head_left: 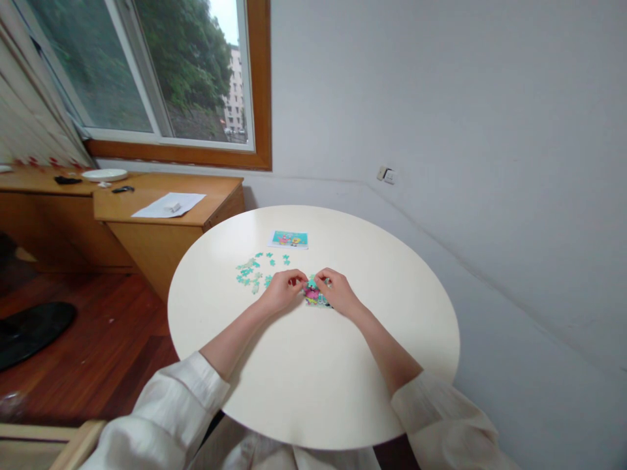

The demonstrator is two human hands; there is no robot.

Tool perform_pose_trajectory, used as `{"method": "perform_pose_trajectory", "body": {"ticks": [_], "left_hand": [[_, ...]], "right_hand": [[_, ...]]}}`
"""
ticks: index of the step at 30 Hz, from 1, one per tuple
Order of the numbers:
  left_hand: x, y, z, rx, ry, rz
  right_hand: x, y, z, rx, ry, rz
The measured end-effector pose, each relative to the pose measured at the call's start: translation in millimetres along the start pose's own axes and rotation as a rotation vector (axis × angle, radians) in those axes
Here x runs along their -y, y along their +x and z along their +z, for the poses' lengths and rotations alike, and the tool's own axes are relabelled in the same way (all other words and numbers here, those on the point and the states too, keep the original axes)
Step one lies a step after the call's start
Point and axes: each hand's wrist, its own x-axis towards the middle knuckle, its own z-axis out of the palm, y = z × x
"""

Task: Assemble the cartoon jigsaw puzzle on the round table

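A partly joined jigsaw puzzle (312, 295) in pink, teal and yellow lies on the round white table (313, 372) between my hands. My left hand (285, 288) is at its left edge, thumb and fingertips pinched together. At the upper right of the puzzle my right hand (337, 290) also has its fingers drawn together, covering part of the picture. Whatever sits in either pinch is too small to make out. Loose teal puzzle pieces (246, 271) are scattered to the left of my left hand. Beyond them lies a picture card (289, 239) with cartoon figures.
To the left, a wooden desk (220, 196) carries a sheet of paper (169, 205) with a small white object and a white plate (104, 175). A window (186, 72) is above it. A wall with a socket (388, 176) borders the table's far right side.
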Motion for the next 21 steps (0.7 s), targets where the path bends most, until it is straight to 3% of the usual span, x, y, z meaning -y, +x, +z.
{"method": "perform_pose_trajectory", "body": {"ticks": [10, 21], "left_hand": [[0.3, -0.3, 0.3, -0.007, -0.004, 0.005], [-4.4, 0.6, -2.2, -0.054, -0.01, -0.023]], "right_hand": [[-2.4, 0.2, 0.6, 0.034, 0.088, 0.03], [-2.8, 0.5, 0.6, -0.02, 0.111, -0.012]]}}
